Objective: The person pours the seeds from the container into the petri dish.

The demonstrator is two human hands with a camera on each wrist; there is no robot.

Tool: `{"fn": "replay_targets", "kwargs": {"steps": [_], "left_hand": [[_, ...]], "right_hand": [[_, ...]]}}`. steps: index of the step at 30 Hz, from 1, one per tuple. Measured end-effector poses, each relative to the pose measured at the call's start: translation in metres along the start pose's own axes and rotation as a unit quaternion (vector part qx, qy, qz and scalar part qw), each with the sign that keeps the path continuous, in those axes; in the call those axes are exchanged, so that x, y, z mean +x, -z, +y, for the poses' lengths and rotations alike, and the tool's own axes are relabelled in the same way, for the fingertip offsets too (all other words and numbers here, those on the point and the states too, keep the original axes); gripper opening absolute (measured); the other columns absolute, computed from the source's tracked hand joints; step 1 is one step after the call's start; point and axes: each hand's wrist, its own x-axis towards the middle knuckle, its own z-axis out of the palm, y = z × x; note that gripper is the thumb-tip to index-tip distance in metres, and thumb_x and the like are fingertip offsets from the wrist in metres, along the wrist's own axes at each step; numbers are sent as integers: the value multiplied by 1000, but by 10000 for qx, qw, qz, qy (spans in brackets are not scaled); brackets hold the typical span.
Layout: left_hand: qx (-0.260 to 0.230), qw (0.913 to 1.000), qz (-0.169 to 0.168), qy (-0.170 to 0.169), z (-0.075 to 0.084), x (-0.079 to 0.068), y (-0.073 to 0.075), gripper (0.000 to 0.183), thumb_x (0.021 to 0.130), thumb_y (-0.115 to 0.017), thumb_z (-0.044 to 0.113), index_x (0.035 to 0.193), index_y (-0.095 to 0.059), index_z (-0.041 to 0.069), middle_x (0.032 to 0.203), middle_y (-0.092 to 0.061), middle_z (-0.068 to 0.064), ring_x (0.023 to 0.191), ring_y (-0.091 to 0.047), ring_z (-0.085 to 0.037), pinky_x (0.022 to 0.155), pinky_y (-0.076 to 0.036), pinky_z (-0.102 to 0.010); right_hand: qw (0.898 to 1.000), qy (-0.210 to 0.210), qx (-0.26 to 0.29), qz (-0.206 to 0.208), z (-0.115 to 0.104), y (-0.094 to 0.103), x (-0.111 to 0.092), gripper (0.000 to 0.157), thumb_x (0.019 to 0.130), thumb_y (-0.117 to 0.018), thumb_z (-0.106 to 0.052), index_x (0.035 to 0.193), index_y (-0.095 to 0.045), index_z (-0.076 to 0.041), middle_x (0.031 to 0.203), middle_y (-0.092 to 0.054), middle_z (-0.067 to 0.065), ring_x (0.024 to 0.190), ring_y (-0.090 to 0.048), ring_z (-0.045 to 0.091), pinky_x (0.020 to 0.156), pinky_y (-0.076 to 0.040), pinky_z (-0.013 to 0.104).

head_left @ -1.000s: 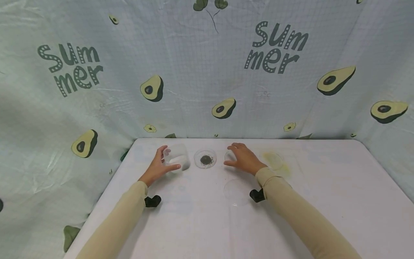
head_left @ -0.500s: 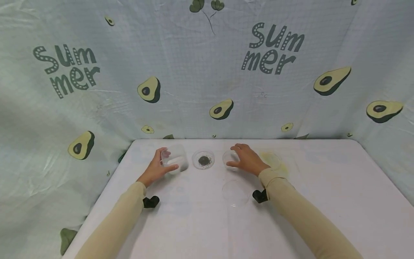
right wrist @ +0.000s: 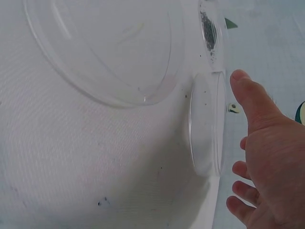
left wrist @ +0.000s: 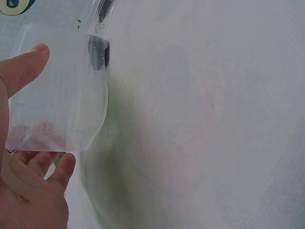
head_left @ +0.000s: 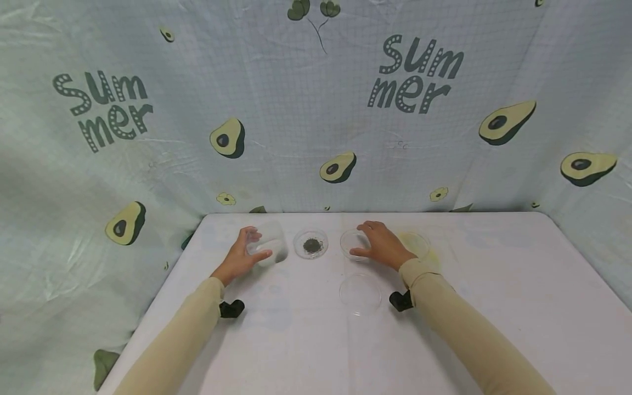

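My left hand (head_left: 240,257) grips a clear plastic container (left wrist: 62,100) between thumb and fingers at the table's far left. The container is tilted, and dark material (left wrist: 97,52) shows at its lower corner. To its right stands a clear petri dish with dark granules (head_left: 312,245) heaped in the middle. My right hand (head_left: 382,245) hovers around the right side of another clear petri dish (head_left: 348,244). In the right wrist view its fingers are relaxed and spread, apart from that dish.
Closer to me a clear round lid or dish (head_left: 360,295) lies flat on the white table (head_left: 306,340). Beyond the right wrist is a round clear piece (head_left: 417,244) with a yellow tint around it. A patterned curtain (head_left: 276,109) hangs behind the table.
My right hand has drawn slightly to the right, uncovering more of the petri dish in front of it. The left hand keeps its grip on the container.
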Motion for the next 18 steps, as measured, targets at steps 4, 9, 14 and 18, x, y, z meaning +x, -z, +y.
{"fn": "replay_targets", "kwargs": {"steps": [4,9,14,18], "left_hand": [[-10,10000,3,22,0,0,0,75,89,-69,32,143,-22,11,148,-38,-18,141,-31,-37,115,-25,-58],[-28,10000,14,-37,-2,0,-1,73,90,-68,30,143,-22,9,147,-38,-19,140,-32,-37,114,-25,-58],[22,10000,23,-68,-3,1,-1,72,91,-67,31,143,-22,8,148,-38,-20,140,-31,-38,114,-25,-58],[24,10000,16,-83,-2,1,-1,73,91,-67,31,143,-22,8,148,-38,-20,140,-31,-38,114,-25,-59]], "right_hand": [[10000,19,-32,24,2,1,-1,78,82,-71,-51,140,-48,-4,149,-42,20,140,-36,37,114,-32,52],[10000,-79,-18,-52,4,1,-3,81,82,-71,-51,142,-45,-4,150,-41,20,141,-34,38,115,-31,52],[9998,-167,-15,-111,7,-1,-3,82,82,-71,-51,143,-43,-4,151,-39,22,142,-33,39,115,-30,54],[9997,-141,-108,-137,8,-1,-2,84,82,-71,-51,144,-42,-2,150,-39,23,141,-33,40,114,-31,54]]}}
